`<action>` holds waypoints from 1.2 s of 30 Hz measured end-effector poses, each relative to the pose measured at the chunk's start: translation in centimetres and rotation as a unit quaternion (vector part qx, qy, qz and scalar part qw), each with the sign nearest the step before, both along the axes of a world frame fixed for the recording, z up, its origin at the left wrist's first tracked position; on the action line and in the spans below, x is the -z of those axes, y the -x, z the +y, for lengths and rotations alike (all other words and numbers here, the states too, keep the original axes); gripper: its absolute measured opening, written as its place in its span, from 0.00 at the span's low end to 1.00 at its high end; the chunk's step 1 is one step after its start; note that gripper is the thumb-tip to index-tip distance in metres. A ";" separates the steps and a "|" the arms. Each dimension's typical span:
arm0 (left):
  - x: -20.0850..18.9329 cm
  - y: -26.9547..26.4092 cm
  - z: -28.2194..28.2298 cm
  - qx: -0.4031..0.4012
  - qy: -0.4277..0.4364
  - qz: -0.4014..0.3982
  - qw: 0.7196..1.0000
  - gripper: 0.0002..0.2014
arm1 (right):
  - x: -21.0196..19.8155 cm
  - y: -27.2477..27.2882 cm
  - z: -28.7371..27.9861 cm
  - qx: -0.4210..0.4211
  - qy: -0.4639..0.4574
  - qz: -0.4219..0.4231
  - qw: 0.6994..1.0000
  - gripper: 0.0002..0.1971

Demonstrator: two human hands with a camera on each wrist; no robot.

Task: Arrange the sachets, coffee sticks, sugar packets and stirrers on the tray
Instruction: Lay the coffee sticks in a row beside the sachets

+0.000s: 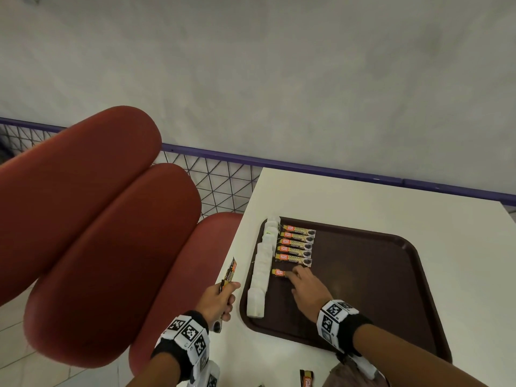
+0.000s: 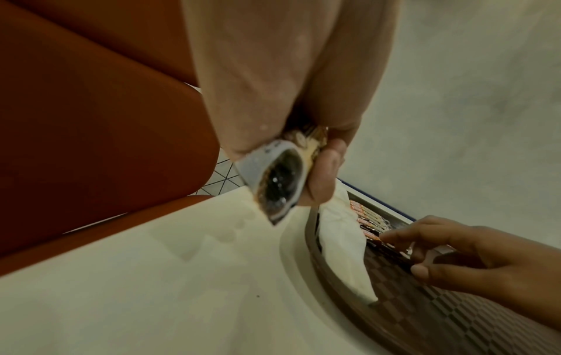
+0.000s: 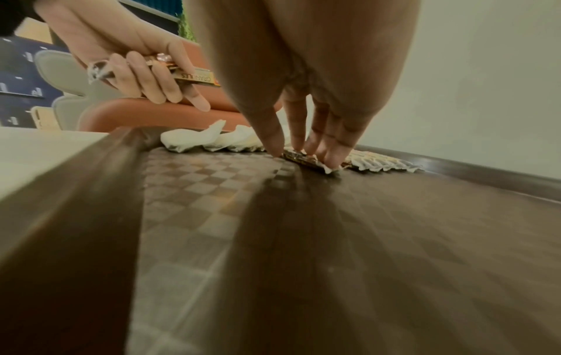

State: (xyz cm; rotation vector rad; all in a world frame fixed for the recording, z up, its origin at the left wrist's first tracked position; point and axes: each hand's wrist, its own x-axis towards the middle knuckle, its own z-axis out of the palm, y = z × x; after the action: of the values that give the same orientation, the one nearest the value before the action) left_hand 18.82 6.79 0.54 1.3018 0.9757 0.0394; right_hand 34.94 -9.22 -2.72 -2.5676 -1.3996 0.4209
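The right hand [image 1: 307, 289] presses straight fingertips [image 3: 329, 159] on the sixth coffee stick [image 1: 279, 272], long axis parallel to the row of sticks [image 1: 296, 245] on the tray [image 1: 391, 289]. The left hand [image 1: 216, 301], beside the tray, grips spare sticks [image 1: 230, 272], likely next.

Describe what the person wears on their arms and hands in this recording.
Both hands are bare, without gloves or visible sleeves. Each wrist carries a black band ringed with white square tiles printed with black-and-white coded markers: one on the left hand's wrist, one on the right hand's wrist. White camera housings hang beneath both bands. No cables are visible.
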 end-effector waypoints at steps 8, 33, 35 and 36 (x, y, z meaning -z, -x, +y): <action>-0.1 -0.2 -0.1 0.010 -0.001 0.001 1.000 0.07 | -0.5 -0.4 0.3 0.023 0.036 -0.029 0.999 0.27; -1.0 -1.0 -1.8 0.139 -0.049 -0.004 0.989 0.09 | -3.1 3.4 3.7 0.008 -0.166 0.203 0.965 0.18; -1.1 -0.8 -2.0 0.179 -0.074 0.010 0.981 0.08 | -3.4 3.4 3.9 0.043 -0.172 0.238 0.955 0.16; -1.2 -0.7 -2.2 0.200 -0.086 0.018 0.976 0.07 | -3.5 3.3 3.9 0.057 -0.178 0.264 0.946 0.13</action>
State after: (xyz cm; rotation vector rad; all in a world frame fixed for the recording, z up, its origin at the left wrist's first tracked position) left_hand 19.56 4.60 1.72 1.6436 0.7375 -0.2145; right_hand 31.63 -5.31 0.75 -2.0264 -1.0170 0.6993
